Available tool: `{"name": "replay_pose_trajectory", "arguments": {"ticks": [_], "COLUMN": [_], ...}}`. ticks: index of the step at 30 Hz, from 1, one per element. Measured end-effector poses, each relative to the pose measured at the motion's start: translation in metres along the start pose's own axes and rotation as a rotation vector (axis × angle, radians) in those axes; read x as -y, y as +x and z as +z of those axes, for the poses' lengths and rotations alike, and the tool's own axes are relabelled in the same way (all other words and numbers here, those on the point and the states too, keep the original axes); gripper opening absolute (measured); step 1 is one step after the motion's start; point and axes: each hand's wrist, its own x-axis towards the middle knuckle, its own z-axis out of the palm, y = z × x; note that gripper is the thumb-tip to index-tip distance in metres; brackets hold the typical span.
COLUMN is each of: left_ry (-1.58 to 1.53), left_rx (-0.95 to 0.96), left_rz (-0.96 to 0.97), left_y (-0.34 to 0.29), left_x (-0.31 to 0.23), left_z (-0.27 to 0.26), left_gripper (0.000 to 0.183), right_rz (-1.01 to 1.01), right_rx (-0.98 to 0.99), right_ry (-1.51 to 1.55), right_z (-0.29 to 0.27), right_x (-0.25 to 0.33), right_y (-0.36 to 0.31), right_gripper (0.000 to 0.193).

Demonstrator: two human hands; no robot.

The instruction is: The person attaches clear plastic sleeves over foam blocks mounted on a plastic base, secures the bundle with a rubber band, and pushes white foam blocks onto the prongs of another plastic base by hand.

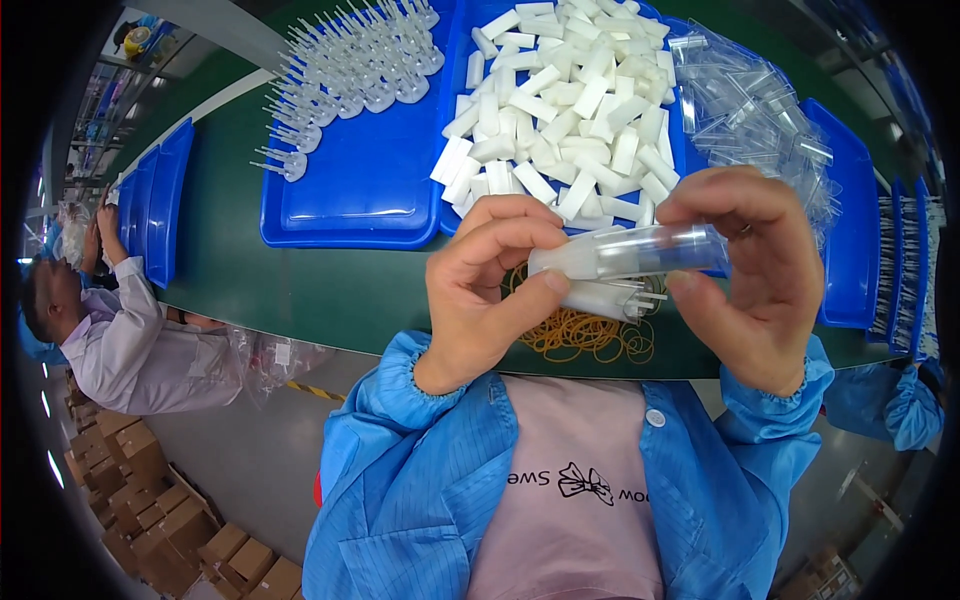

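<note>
My left hand (485,285) is closed, thumb and fingers pinching a white plastic piece (575,259). A clear plastic tube (650,250) extends from that piece toward the right, over its end. Around the tube's right part, the thumb and fingers of my right hand (755,265) are closed. Just beneath the tube, near my left thumb, shows a second white part (600,297) with thin clear rods at its right end; whether my left hand also holds it is hard to see. Brown rubber bands (575,338) lie in a loose pile on the table under my hands.
Ahead, a blue tray (450,200) is heaped with white blocks (560,110). Clear tubes (750,100) pile up at its right. Another blue tray (345,215) holds rows of clear stemmed parts (365,70). More trays (165,205) stand left, near another person (130,340).
</note>
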Motion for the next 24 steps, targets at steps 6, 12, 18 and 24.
{"name": "replay_pose_trajectory", "arguments": {"ticks": [6,12,18,24], "left_ry": [0.393,0.522,0.580,0.783], "left_rx": [-0.110,-0.092,-0.022,-0.054], "left_rz": [0.177,0.262,0.278,0.448], "left_y": [0.000,0.000,0.003,0.003], "left_x": [0.001,0.000,-0.003,-0.006], "left_z": [-0.003,-0.002,0.002,0.004], "left_gripper": [0.026,0.030,0.032,0.031], "right_rz": [0.049,-0.026,0.041,0.276], "right_rx": [-0.040,-0.071,-0.045,-0.061], "right_ry": [-0.046,-0.108,-0.129,0.045], "right_z": [0.002,0.002,-0.005,-0.001], "right_x": [-0.007,-0.011,-0.011,-0.012], "right_y": [-0.003,-0.007,-0.007,-0.009], "right_gripper": [0.024,0.022,0.022,0.017]}}
